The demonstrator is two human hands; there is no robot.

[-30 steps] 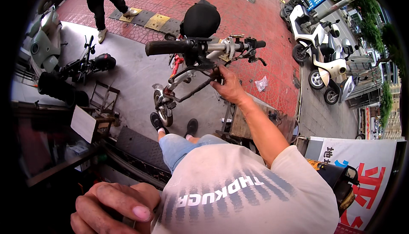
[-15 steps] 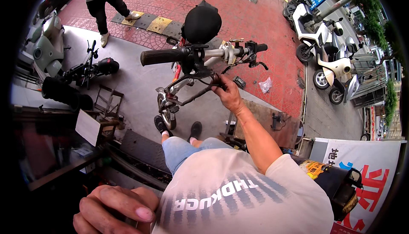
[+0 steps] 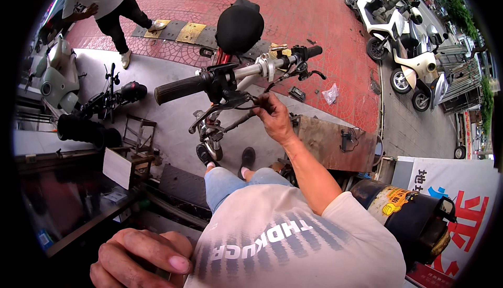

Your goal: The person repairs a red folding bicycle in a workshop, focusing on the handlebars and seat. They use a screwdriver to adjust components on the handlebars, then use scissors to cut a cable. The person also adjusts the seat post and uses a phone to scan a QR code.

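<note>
Hanging curled below and well apart from the handlebar (image 3: 249, 71), the left hand (image 3: 141, 256) shows bent fingers; whether they hold anything, I cannot tell. It would probably serve better steadying the rubber grip (image 3: 181, 88), out ahead of it, because the front end looks free to swing. Just left of the other hand sits the brake lever (image 3: 209, 113), best left unsqueezed so the line stays slack. The right hand (image 3: 275, 120) pinches a thin cable (image 3: 253, 100) between thumb and fingertips, beside the lever's inner end; a light pinch that follows the natural curve should avoid kinks, without tugging the dark sleeve (image 3: 240, 121) below those fingers.

Compared with half a second ago, the left hand keeps its curl and place. The grip end swings farther left and nearer it, the right hand keeps its pinch, and more of the wooden table (image 3: 327, 144) shows to its right.
</note>
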